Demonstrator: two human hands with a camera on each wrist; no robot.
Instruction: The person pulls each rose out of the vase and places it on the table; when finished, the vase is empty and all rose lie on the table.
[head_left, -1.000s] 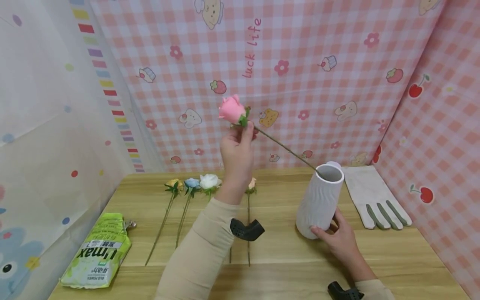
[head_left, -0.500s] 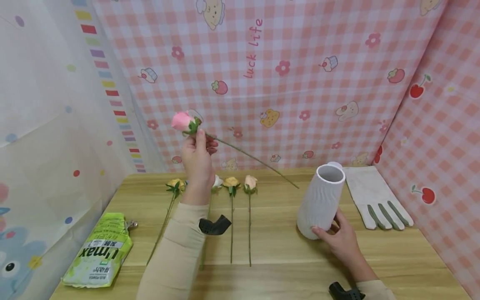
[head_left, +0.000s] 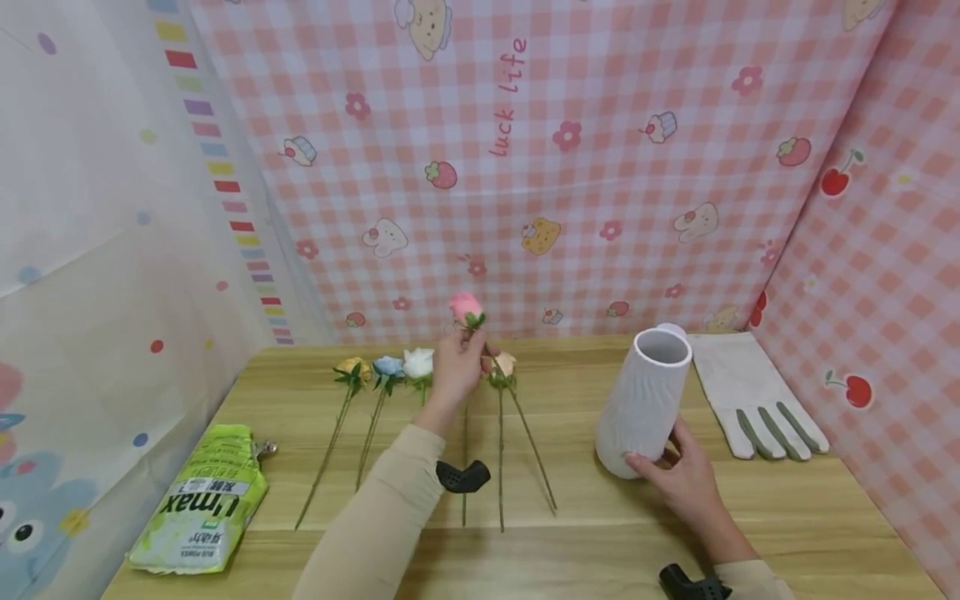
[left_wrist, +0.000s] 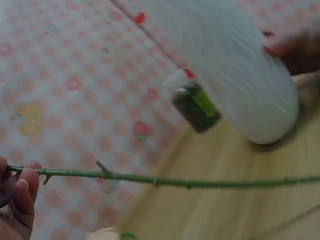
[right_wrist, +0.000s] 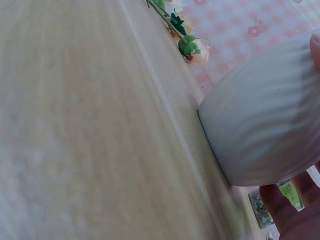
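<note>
My left hand (head_left: 459, 367) pinches a pink rose (head_left: 467, 308) by its stem just below the bloom. The rose's green stem (left_wrist: 200, 184) slants down to the right, passing over the peach rose (head_left: 504, 365) in the head view. Around its lower part, my right hand (head_left: 678, 479) grips a white ribbed vase (head_left: 641, 408), thumb in front, mouth upward. Left of the pink rose lie a yellow rose (head_left: 351, 369), a blue rose (head_left: 387, 367) and a white rose (head_left: 418, 363), stems toward me. Another stem (head_left: 465, 467) shows below my left hand, its bloom hidden behind it.
White gloves (head_left: 753, 392) with green-grey fingers lie at the back right. A green-and-white bag (head_left: 202, 500) with a metal clip is at the left. Behind the vase, a clear jar (left_wrist: 197, 107) of dark contents shows in the left wrist view. Checked cloth (head_left: 600, 183) hangs behind the table.
The pink rose has left the vase mouth, swung left, then come back right and down over the laid roses in my left hand. My right hand and the vase have stayed put.
</note>
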